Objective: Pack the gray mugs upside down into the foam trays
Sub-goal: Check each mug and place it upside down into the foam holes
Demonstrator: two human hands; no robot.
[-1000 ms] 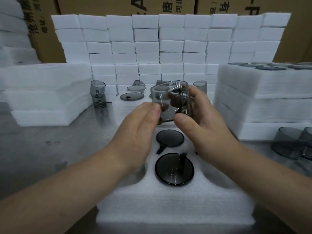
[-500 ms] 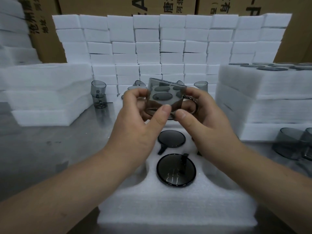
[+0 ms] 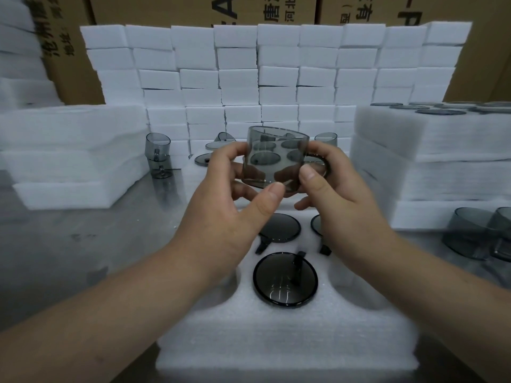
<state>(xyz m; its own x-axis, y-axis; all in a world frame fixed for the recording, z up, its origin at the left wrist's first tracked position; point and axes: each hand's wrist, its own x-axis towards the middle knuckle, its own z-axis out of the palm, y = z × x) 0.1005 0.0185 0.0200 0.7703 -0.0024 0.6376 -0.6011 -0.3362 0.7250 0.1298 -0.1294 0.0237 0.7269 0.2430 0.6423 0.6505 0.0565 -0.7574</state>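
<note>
While left hand (image 3: 226, 217) and right hand (image 3: 340, 194) clasp the gray mug (image 3: 273, 158) above the foam tray (image 3: 276, 341), open pockets (image 3: 351, 288) lie below

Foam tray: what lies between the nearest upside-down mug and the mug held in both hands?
In the head view, another upside-down mug sits in the foam tray between them, partly behind the left hand gripping the held mug.
</note>
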